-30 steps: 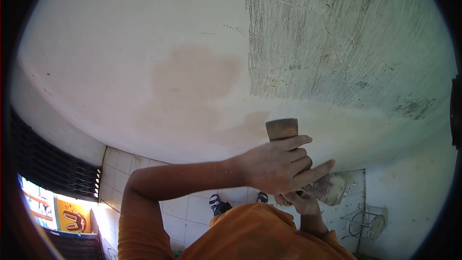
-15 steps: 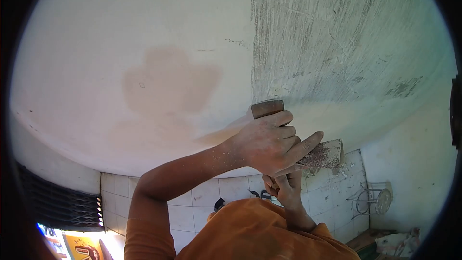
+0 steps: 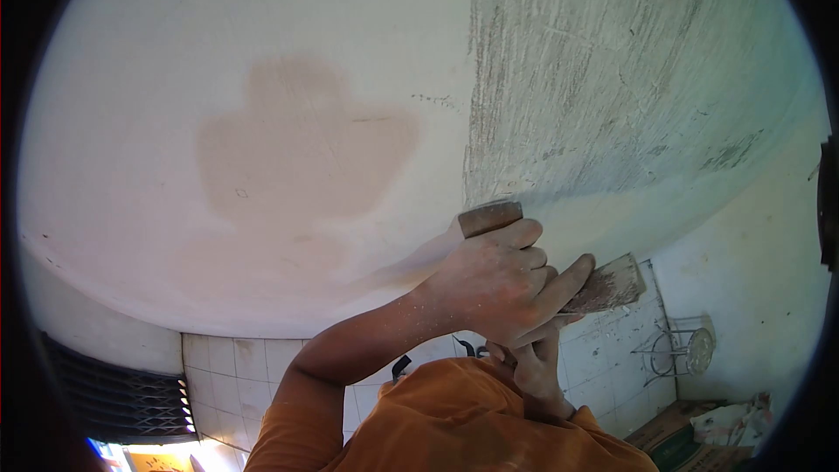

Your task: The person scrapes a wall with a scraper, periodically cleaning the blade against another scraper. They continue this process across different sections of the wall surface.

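My left hand [image 3: 498,288], dusted white, is closed around a putty knife [image 3: 491,218] with a brown-grey blade. That blade's far edge meets the wall [image 3: 367,236] at the lower left corner of a streaky grey patch [image 3: 594,70]. Its index finger reaches out along the blade of a second putty knife [image 3: 616,284], crusted with pale and dark residue. Below it, my right hand [image 3: 535,363] has its fingers curled, apparently round this second knife's handle, which the left hand partly hides.
A brownish stain [image 3: 306,149] marks the smooth wall at left. Below are a tiled floor [image 3: 612,367] with scattered flakes, a round metal stool [image 3: 697,351] at right, and cardboard with a plastic bag [image 3: 734,424]. A dark folding grille [image 3: 114,389] stands at lower left.
The view has shifted, so the wall marks and both hands sit lower. The second putty knife has tilted up slightly, and my left elbow has moved right. Both grips look unchanged.
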`<action>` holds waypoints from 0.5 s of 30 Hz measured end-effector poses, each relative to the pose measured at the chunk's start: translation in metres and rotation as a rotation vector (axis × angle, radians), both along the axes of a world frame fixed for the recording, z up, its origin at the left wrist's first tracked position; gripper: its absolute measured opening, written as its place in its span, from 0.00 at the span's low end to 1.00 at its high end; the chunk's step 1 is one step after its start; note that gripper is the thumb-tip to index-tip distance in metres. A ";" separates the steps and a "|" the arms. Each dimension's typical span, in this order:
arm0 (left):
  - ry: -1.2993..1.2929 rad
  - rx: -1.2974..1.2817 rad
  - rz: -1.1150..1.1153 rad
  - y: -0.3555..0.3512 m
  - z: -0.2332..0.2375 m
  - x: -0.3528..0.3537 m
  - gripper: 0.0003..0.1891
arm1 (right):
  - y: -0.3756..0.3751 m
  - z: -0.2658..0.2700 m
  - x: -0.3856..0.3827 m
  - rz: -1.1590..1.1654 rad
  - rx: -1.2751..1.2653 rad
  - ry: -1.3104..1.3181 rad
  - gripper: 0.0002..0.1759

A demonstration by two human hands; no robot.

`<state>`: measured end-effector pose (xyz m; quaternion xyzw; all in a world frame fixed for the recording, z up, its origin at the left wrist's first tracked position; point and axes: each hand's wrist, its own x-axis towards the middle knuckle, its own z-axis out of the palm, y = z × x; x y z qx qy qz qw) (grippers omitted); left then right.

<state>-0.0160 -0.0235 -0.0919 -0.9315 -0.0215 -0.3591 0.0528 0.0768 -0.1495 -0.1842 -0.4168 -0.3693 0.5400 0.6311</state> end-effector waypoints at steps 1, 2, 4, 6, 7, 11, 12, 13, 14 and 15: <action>0.002 -0.038 -0.013 -0.001 0.004 0.001 0.24 | 0.001 0.003 0.002 0.009 -0.010 0.010 0.19; 0.006 -0.072 -0.025 -0.002 0.006 0.001 0.22 | 0.001 0.006 0.003 0.019 -0.016 0.022 0.19; 0.008 -0.059 -0.025 -0.002 0.003 -0.001 0.22 | -0.001 -0.001 0.002 0.013 -0.009 0.059 0.17; -0.016 -0.034 -0.033 0.001 0.006 -0.002 0.22 | 0.003 0.000 0.003 0.011 0.018 0.049 0.16; -0.041 -0.027 -0.038 0.002 0.009 0.000 0.22 | 0.003 0.003 0.005 0.015 0.031 0.019 0.15; -0.053 -0.098 -0.038 0.000 0.013 0.002 0.23 | 0.000 0.013 0.011 0.023 -0.037 -0.026 0.13; -0.066 -0.089 -0.020 0.000 0.011 0.001 0.23 | 0.001 0.011 0.013 0.033 -0.045 -0.059 0.14; -0.078 -0.079 -0.005 -0.001 0.004 0.000 0.23 | -0.001 0.005 0.014 0.039 -0.051 -0.091 0.14; -0.092 -0.069 0.010 0.000 0.001 -0.001 0.24 | 0.000 0.001 0.016 0.046 -0.058 -0.125 0.14; -0.084 -0.072 0.009 0.001 0.005 -0.001 0.24 | 0.002 0.003 0.016 0.029 -0.052 -0.150 0.13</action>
